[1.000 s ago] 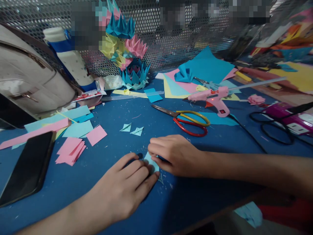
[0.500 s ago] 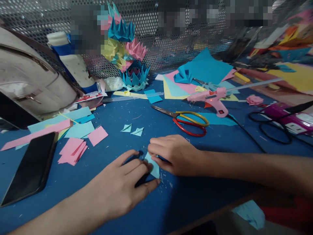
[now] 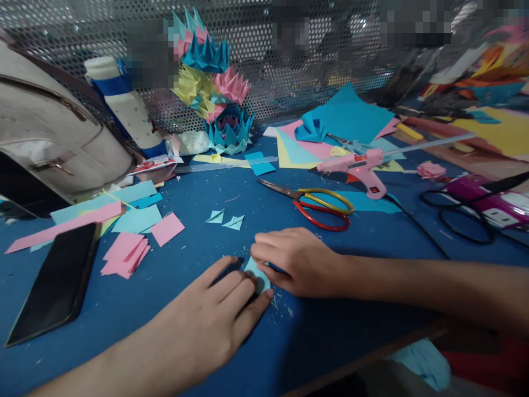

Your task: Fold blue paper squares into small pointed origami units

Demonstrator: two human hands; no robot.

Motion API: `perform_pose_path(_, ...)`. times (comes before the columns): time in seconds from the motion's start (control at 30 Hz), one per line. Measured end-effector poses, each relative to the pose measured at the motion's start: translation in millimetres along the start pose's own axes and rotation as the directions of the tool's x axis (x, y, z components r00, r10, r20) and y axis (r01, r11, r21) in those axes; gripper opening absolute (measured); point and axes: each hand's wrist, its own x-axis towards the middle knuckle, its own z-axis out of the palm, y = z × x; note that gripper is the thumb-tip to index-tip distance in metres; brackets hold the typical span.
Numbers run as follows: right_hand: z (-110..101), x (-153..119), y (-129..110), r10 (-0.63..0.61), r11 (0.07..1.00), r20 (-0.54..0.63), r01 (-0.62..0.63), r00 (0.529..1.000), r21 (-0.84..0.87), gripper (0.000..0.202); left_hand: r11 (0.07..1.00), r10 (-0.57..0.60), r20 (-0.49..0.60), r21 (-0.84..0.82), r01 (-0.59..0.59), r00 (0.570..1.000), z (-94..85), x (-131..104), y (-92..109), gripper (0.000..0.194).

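Observation:
A small light blue square of paper (image 3: 262,282) lies on the table between my two hands, largely covered by fingers. My left hand (image 3: 225,309) has its thumb at the paper's lower edge and bent fingers on its left side; the index finger reaches forward. At the paper's upper right, my right hand (image 3: 291,262) is closed, fingers curled and thumb pressed on it. Just beyond them lie two small folded light blue paper pieces (image 3: 234,222). Scissors (image 3: 303,194) with one red and one yellow handle rest past my right hand.
A pink glue gun (image 3: 355,165) lies at the right, its cord trailing near my right forearm. On the left are a phone (image 3: 53,281), pink paper squares (image 3: 126,253) and a bag (image 3: 49,121). Folded paper flowers (image 3: 229,127) stand against the perforated metal panel (image 3: 264,66).
My left thumb has slid up and inward, and less of the paper's lower corner shows. My right hand stays nearly still. The view has shifted slightly.

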Motion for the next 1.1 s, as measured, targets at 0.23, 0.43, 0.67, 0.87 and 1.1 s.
perform_pose_path(0.23, -1.5, -0.2, 7.2, 0.012, 0.995, 0.004, -0.013, 1.0, 0.1, 0.015, 1.0, 0.014, 0.005, -0.02, -0.014, 1.0, -2.6, -1.4, -2.4, 0.039)
perform_pose_path(0.43, -2.6, 3.2, 16.5, 0.027, 0.994, 0.004, -0.027, 1.0, 0.105, 0.02, 0.999, 0.024, 0.011, -0.034, -0.024, 1.0, -2.6, -1.3, -3.7, 0.038)
perform_pose_path(0.67, -8.7, -0.7, 23.0, 0.025, 0.956, -0.046, -0.01, 0.999, 0.292, 0.015, 0.997, 0.037, 0.097, -0.069, -0.031, 0.995, -1.6, -4.0, -11.6, 0.06)
perform_pose_path(0.87, -15.0, -7.8, 39.5, -0.468, 0.85, -0.115, 0.482, 0.876, 0.213, 0.029, 0.996, 0.033, 0.125, -0.081, -0.023, 0.992, -1.3, -5.1, -16.0, 0.057)
perform_pose_path(1.1, -27.2, -2.1, 50.9, -0.469, 0.878, -0.03, 0.47, 0.883, 0.086, 0.031, 0.996, 0.072, 0.014, -0.057, -0.071, 0.997, 2.8, 1.5, -20.0, 0.039)
